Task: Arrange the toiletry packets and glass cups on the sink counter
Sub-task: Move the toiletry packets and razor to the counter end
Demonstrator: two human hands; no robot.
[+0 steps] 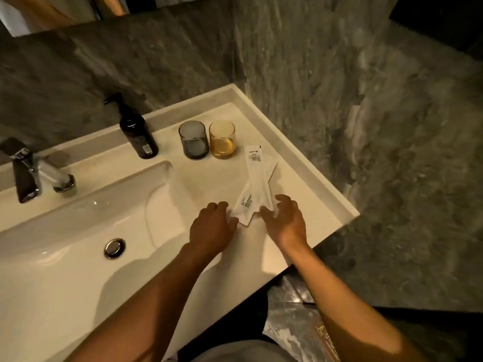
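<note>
Several white toiletry packets [255, 184] lie fanned out on the white sink counter [209, 178], one printed "BRUSHING TEETH". My left hand [211, 226] rests palm down at their near left corner, fingertips touching the lowest packet. My right hand [286, 218] hovers at their near right end, fingers spread and curled, touching the packets' edge. Behind the packets stand two glass cups side by side: a grey one [193, 139] and an amber one [222, 139], both upright and apart from my hands.
A dark pump bottle [137, 133] stands left of the cups. The chrome tap [34, 171] and the basin with its drain [114, 248] lie to the left. A raised rim [300, 152] edges the counter against the grey stone wall.
</note>
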